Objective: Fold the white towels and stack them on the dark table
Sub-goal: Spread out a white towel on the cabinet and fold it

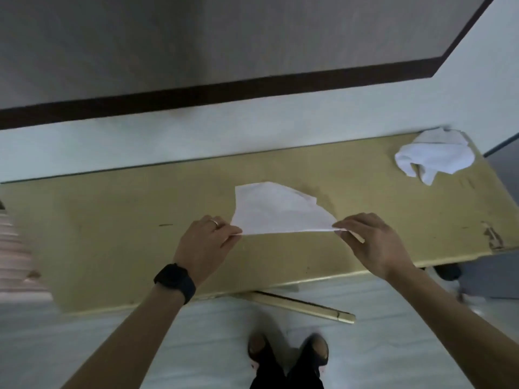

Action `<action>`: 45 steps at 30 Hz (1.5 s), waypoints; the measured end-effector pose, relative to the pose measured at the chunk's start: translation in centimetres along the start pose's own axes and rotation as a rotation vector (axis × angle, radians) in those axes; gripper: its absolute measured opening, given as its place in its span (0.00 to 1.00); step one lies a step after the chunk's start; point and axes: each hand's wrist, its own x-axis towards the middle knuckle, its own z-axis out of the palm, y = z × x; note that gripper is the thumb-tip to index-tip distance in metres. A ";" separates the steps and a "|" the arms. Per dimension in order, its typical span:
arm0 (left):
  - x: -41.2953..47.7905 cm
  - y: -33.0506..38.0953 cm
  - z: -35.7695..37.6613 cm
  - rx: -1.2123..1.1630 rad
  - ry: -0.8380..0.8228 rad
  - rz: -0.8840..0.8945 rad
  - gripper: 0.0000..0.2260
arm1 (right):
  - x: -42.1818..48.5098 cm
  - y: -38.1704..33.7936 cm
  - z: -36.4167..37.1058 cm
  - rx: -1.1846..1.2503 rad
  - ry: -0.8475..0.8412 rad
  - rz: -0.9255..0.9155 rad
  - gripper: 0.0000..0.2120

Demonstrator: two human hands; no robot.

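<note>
A white towel (276, 210) lies near the middle of the yellowish desk (112, 220), folded into a rough, flat triangle. Its near edge runs straight from left to right, and the far side rises to a blunt corner at the upper left. A second white towel (436, 155) sits crumpled in a loose heap at the far right corner, well apart from the first.

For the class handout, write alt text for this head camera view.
Two hands, left and right, pinch the near corners of a white towel on a yellowish table. A crumpled towel lies at its far right.
</note>
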 end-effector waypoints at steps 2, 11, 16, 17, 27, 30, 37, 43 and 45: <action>-2.5 0.1 2.0 -0.016 -0.078 -0.025 0.15 | -2.5 0.5 2.0 0.003 -0.141 0.053 0.06; -4.9 0.6 3.7 -0.159 -0.388 -0.276 0.07 | -3.6 -0.1 4.1 0.061 -0.532 0.284 0.07; -1.0 -0.9 3.4 -0.479 -0.183 -0.551 0.04 | 0.6 -0.3 4.4 0.317 -0.381 0.480 0.07; 0.1 -1.3 3.4 -0.521 -0.146 -0.597 0.04 | 1.5 -0.2 4.6 0.338 -0.342 0.512 0.07; 6.2 -4.5 7.6 -0.378 -0.183 -0.638 0.11 | 7.3 0.7 9.1 0.340 -0.141 0.774 0.09; 6.5 -4.7 8.3 -0.358 -0.193 -0.637 0.12 | 7.8 0.8 9.6 0.280 -0.130 0.807 0.12; 7.5 -4.8 8.8 -0.356 -0.181 -0.680 0.08 | 8.6 1.1 10.1 0.197 -0.151 0.840 0.12; 7.4 -4.4 8.6 -0.211 -0.229 -0.628 0.11 | 8.5 0.8 10.8 0.073 -0.107 0.745 0.10; 6.7 -3.9 8.8 -0.042 -0.139 -0.496 0.16 | 7.6 0.0 11.0 -0.015 0.022 0.617 0.13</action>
